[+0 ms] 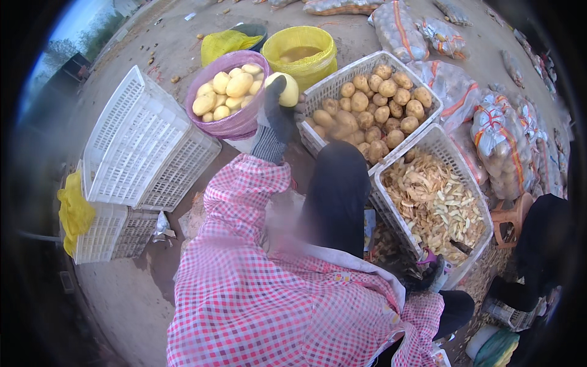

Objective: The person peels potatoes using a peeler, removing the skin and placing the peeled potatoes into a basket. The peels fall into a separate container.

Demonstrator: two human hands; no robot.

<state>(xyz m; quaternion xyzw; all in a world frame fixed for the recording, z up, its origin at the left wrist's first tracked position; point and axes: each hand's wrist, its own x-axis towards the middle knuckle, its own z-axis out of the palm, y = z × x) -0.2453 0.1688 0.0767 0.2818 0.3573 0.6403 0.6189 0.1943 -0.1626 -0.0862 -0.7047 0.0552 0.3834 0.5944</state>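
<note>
My left hand (280, 108), in a dark glove with a grey knitted cuff, holds a peeled potato (289, 90) between the purple mesh-lined bucket (224, 121) and the crate of unpeeled potatoes. Peeled potatoes (227, 91) fill that bucket. Unpeeled potatoes (373, 107) lie in a white plastic crate (408, 69). My right hand (433, 273), also gloved, grips a peeler (429, 257) with a purple handle at the near edge of a second white crate (485, 211), which holds potato peelings (431, 192). The peeler's dark end lies over the peelings.
White plastic crates (137, 147) are stacked at the left, with yellow mesh (73, 213) over the lower ones. A yellow mesh-lined bucket (300, 41) with cloudy liquid stands ahead. Filled sacks (500, 147) line the right. Another person's dark-clothed leg (543, 238) is at the far right by an orange stool (509, 220).
</note>
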